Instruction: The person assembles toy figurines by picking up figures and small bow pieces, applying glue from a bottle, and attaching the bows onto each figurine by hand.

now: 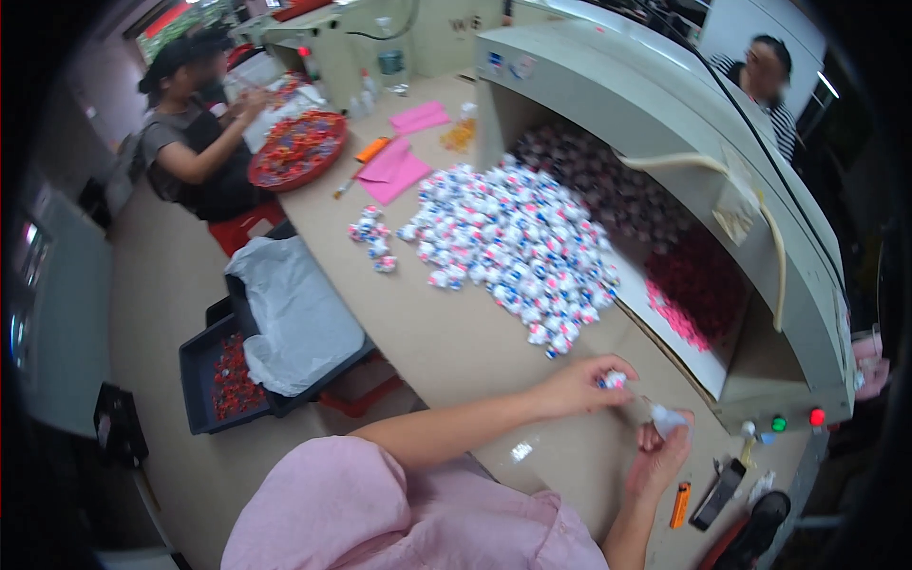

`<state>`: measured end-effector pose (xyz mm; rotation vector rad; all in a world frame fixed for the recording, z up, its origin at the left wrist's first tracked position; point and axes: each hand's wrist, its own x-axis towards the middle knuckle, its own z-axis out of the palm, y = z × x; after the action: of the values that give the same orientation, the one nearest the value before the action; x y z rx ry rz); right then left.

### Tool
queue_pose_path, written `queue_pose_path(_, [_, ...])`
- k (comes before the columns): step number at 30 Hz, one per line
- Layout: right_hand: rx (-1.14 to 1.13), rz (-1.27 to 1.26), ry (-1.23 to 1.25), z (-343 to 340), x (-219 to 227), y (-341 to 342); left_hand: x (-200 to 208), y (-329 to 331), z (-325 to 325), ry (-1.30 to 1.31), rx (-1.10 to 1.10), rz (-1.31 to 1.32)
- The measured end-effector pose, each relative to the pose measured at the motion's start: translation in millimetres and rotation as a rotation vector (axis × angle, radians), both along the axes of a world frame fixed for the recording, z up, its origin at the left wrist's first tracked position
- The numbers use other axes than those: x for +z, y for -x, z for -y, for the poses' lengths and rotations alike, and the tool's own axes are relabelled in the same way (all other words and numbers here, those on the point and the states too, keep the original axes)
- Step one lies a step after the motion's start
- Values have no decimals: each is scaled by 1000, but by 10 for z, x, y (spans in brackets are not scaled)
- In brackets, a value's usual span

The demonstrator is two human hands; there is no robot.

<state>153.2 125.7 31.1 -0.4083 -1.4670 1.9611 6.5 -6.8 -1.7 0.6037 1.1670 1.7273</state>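
My left hand (570, 388) pinches a small white figurine (613, 380) with pink and blue spots between its fingertips, above the table's near part. Close by on the right, my right hand (657, 461) is wrapped round a small whitish squeeze bottle (668, 418). The bottle's thin tip points up toward the figurine; whether they touch is too blurred to tell. Beyond my hands spreads a large pile of similar white figurines (518, 237). A few more figurines (372, 236) lie apart to the left of the pile.
A grey arched machine (760, 199) stands at right, with dark pieces (608, 180) and pink pieces (679, 318) inside. An orange lighter (680, 504) and a black phone-like object (718, 494) lie near right. Paper-lined black trays (294, 313) stand left. A person (195, 142) works beside a red basket (299, 150).
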Motion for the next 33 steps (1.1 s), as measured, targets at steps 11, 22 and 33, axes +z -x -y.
queue_pose_path(11, [-156,201,-235,-24,93,60,9,58,103,66,11,105])
queue_pose_path(22, [-204,235,-845,-14,99,24,-7,-48,67,118,86,-99])
queue_pose_path(33, [-231,221,-982,29,81,107,-44,-24,56,121,97,-74])
